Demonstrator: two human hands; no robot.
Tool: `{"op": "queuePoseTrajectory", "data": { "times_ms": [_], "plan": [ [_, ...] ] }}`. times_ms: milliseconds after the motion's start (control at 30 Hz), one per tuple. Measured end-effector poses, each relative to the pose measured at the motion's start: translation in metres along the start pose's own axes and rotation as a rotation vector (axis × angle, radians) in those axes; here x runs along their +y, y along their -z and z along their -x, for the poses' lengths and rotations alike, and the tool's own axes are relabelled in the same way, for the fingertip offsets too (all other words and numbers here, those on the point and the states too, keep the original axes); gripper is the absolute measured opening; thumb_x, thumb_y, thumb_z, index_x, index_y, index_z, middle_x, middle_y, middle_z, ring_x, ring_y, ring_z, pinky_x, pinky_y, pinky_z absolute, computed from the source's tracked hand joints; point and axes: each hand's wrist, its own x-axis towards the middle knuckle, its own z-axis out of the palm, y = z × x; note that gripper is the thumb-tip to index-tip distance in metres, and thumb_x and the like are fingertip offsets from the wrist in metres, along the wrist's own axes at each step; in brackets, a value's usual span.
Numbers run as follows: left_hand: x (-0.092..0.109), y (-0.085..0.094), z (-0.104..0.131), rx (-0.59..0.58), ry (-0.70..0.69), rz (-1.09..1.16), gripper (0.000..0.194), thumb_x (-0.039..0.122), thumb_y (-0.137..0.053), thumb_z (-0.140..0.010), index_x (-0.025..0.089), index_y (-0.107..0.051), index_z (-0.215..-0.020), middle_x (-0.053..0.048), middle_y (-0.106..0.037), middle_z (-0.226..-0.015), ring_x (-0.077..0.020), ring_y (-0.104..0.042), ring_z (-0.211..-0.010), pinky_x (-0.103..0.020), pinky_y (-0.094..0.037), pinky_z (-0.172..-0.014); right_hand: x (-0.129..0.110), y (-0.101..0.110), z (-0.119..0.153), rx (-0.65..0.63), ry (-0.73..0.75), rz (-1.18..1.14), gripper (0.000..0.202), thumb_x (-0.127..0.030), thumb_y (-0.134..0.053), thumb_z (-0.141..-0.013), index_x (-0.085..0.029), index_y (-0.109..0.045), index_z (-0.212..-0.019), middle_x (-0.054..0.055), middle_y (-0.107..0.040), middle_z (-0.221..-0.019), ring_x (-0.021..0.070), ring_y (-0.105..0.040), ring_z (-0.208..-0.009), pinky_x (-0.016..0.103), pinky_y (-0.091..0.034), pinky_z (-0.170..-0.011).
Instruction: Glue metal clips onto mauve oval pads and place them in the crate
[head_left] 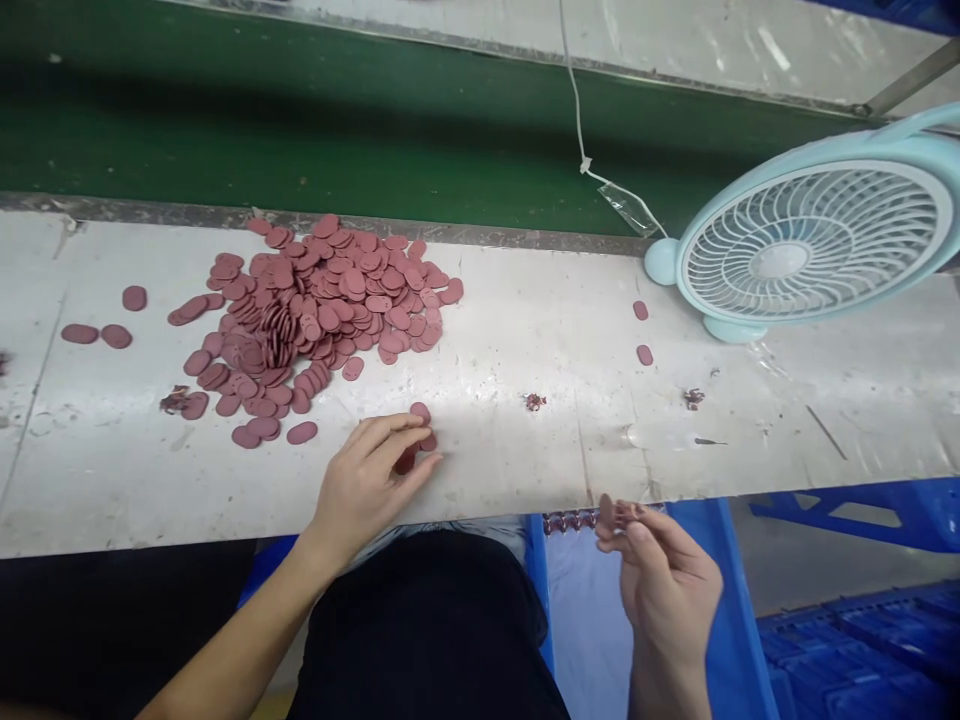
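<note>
My left hand (367, 485) rests at the front part of the worktop, fingers curled round a few dull-red oval discs (421, 411). Part of these discs is hidden by the fingers. Over the front edge, my right hand (671, 580) is closed in a pinch, with a similar oval disc (605, 511) standing on edge at its fingertips. Small reddish-brown bits show beside that disc, too small to name. A large heap of the same oval discs (330, 300) lies beyond my left hand.
A light-blue fan (780, 260) stands at the right, its white cable (576, 100) hanging behind. Small reddish-brown clumps (535, 402) lie on the white worktop (495, 330). Below the edge is a blue crate (727, 590) with a row of small reddish pieces (571, 521) at its rim.
</note>
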Motion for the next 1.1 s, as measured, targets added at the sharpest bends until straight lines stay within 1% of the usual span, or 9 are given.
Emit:
{"op": "queuePoseTrajectory", "data": {
  "times_ms": [133, 267, 333, 433, 633, 733, 833, 933, 1100],
  "plan": [
    [-0.014, -0.001, -0.005, -0.063, -0.107, -0.313, 0.014, 0.031, -0.07, -0.084, 0.027, -0.074, -0.096, -0.008, -0.073, -0.103, -0.032, -0.061, -0.1, -0.042, -0.044, -0.09, 0.031, 0.064, -0.013, 0.332, 0.073, 0.151, 0.024, -0.033, -0.083, -0.073, -0.016, -0.074, -0.088, 0.005, -0.073, -0.078, 0.0193, -0.07, -0.059, 0.032, -0.061, -0.05],
    [-0.01, -0.004, -0.008, -0.123, -0.06, -0.388, 0.01, 0.032, -0.067, -0.085, 0.026, -0.066, -0.093, -0.007, -0.071, -0.098, -0.0304, -0.06, -0.093, -0.04, -0.042, -0.083, 0.06, 0.126, -0.031, 0.596, 0.157, 0.272, 0.034, -0.047, -0.075, -0.077, -0.017, -0.066, -0.089, 0.002, -0.07, -0.079, 0.0154, -0.066, -0.054, 0.031, -0.059, -0.049],
    [-0.009, -0.004, -0.011, -0.171, -0.003, -0.367, 0.013, 0.033, -0.067, -0.084, 0.026, -0.064, -0.094, -0.005, -0.07, -0.098, -0.0287, -0.061, -0.091, -0.038, -0.043, -0.078, 0.076, 0.151, -0.041, 0.635, 0.127, 0.357, 0.04, -0.054, -0.068, -0.081, -0.016, -0.062, -0.088, 0.001, -0.068, -0.074, 0.0145, -0.063, -0.052, 0.03, -0.058, -0.047],
    [-0.012, -0.003, -0.016, -0.248, 0.01, -0.295, 0.014, 0.037, -0.065, -0.087, 0.026, -0.062, -0.094, -0.003, -0.067, -0.095, -0.0243, -0.062, -0.083, -0.035, -0.044, -0.072, 0.102, 0.174, -0.057, 0.55, -0.014, 0.503, 0.034, -0.047, -0.065, -0.09, -0.013, -0.063, -0.09, 0.0, -0.067, -0.076, 0.0121, -0.063, -0.058, 0.027, -0.057, -0.054],
    [0.0, 0.001, -0.016, -0.309, -0.065, -0.107, 0.011, 0.031, -0.068, -0.087, 0.026, -0.067, -0.096, -0.001, -0.064, -0.088, -0.0187, -0.059, -0.079, -0.03, -0.046, -0.068, 0.129, 0.175, -0.083, 0.333, -0.264, 0.765, 0.027, -0.035, -0.063, -0.096, -0.014, -0.064, -0.114, 0.006, -0.067, -0.111, 0.0182, -0.067, -0.094, 0.038, -0.059, -0.082],
    [0.01, 0.005, -0.011, -0.316, 0.041, 0.177, 0.012, 0.022, -0.069, -0.087, 0.027, -0.071, -0.097, -0.001, -0.066, -0.092, -0.0177, -0.065, -0.085, -0.027, -0.051, -0.07, 0.127, 0.168, -0.091, 0.281, -0.331, 0.855, 0.032, -0.035, -0.062, -0.096, -0.016, -0.062, -0.121, 0.008, -0.065, -0.12, 0.0211, -0.066, -0.103, 0.042, -0.057, -0.089],
    [0.01, 0.008, -0.004, -0.394, 0.117, 0.42, 0.014, 0.017, -0.07, -0.086, 0.026, -0.075, -0.095, -0.001, -0.068, -0.09, -0.0166, -0.069, -0.076, -0.028, -0.057, -0.066, 0.118, 0.158, -0.093, 0.248, -0.383, 0.925, 0.032, -0.035, -0.062, -0.096, -0.017, -0.061, -0.122, 0.008, -0.063, -0.124, 0.022, -0.065, -0.106, 0.043, -0.057, -0.09],
    [0.003, 0.007, 0.004, -0.417, 0.184, 0.546, 0.013, 0.017, -0.074, -0.082, 0.025, -0.077, -0.091, -0.003, -0.069, -0.085, -0.0181, -0.07, -0.072, -0.027, -0.059, -0.059, 0.106, 0.149, -0.093, 0.233, -0.429, 0.979, 0.03, -0.035, -0.061, -0.096, -0.019, -0.062, -0.121, 0.008, -0.063, -0.124, 0.0216, -0.065, -0.107, 0.041, -0.057, -0.09],
    [0.001, 0.003, 0.013, -0.345, 0.369, 0.632, 0.015, 0.017, -0.078, -0.078, 0.026, -0.077, -0.089, -0.003, -0.072, -0.082, -0.0191, -0.069, -0.07, -0.022, -0.051, -0.048, 0.096, 0.143, -0.093, 0.207, -0.456, 1.004, 0.032, -0.035, -0.062, -0.096, -0.018, -0.061, -0.123, 0.008, -0.063, -0.125, 0.0221, -0.064, -0.107, 0.042, -0.057, -0.091]
  ]
}}
